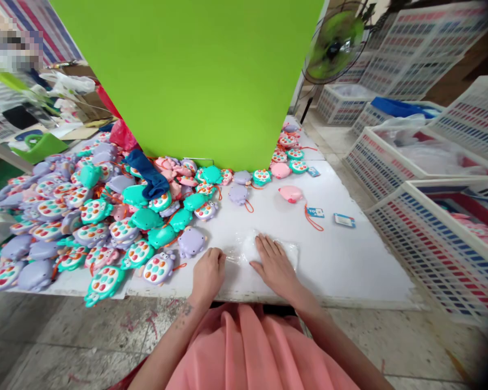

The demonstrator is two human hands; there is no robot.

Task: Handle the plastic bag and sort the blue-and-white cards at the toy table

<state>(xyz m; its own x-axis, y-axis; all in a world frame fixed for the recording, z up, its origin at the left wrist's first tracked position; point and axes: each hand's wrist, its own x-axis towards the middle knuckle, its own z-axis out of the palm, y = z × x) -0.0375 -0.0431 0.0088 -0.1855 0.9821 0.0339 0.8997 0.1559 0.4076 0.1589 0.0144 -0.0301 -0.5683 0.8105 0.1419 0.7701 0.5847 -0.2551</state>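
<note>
My right hand (273,264) lies flat, fingers stretched out, on a clear plastic bag (290,250) at the near edge of the white table (350,260). My left hand (208,272) rests beside it with fingers curled under, touching the bag's left edge. A purple turtle-shaped toy (191,241) lies just left of my left hand. A big heap of teal, purple and pink toys (97,216) covers the table's left half. A single pink toy (290,193) with an orange cord lies farther out in the middle.
A large green panel (203,76) stands at the back of the table. White plastic crates (439,233) line the right side. A fan (335,46) stands behind. Small blue-and-white tags (344,220) lie on the table to the right.
</note>
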